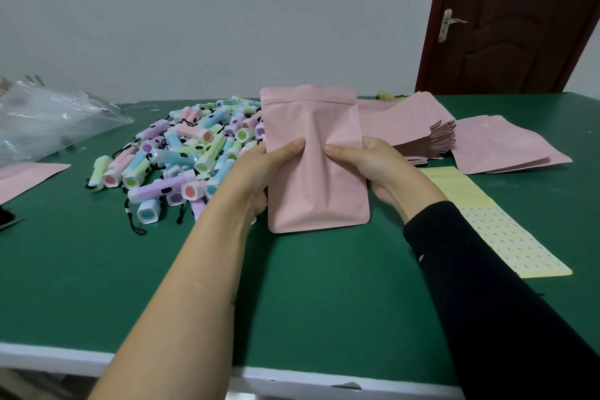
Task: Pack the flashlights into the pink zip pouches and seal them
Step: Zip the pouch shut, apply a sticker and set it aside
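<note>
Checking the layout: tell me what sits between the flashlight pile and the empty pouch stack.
Head view: the pink pouch, gripped by the left hand and right hand.

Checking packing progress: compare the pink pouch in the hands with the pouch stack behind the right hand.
The held pouch stands upright, pinched by the left hand and right hand; the pouch stack lies flat on the table. The held pouch looks puffed; the stack's pouches look thin. Both are pink.
</note>
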